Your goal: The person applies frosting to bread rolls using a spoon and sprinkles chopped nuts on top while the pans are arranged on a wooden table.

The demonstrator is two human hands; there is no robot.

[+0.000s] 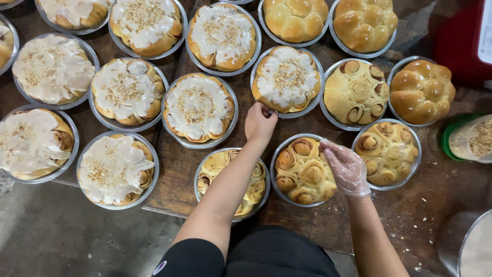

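My left hand (260,123) is bare and grips the near rim of a round metal pan holding an iced, crumb-topped roll cake (287,78). My right hand (344,165) wears a clear plastic glove and rests on the right side of a pan of plain cinnamon rolls (300,172), fingers curled, holding nothing that I can see. Under my left forearm sits another plain cinnamon roll pan (218,165), partly hidden.
The dark wooden table (179,169) carries several pans of iced rolls at left and plain buns at right. A green-lidded tub of crumbs (469,138) stands at the right edge, a red box (461,36) behind it, and a metal bowl (474,246) at lower right.
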